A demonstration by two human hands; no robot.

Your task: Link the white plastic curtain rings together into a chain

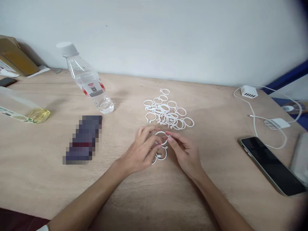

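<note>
My left hand (pixel 141 150) and my right hand (pixel 184 150) meet over the wooden table (pixel 144 199). Together they pinch one white plastic ring (pixel 160 134) between their fingertips. Both hands' fingers are closed on it. Under my left fingers lie one or two more linked white rings (pixel 161 156). Just beyond the hands sits a loose pile of several white rings (pixel 167 112).
A clear water bottle (pixel 88 80) leans at the left, with a blurred dark object (pixel 83 139) in front of it. A phone (pixel 271 165) lies at the right, near a white charger and cable (pixel 269 120). Cardboard (pixel 14 56) and a plastic container (pixel 21 109) sit far left.
</note>
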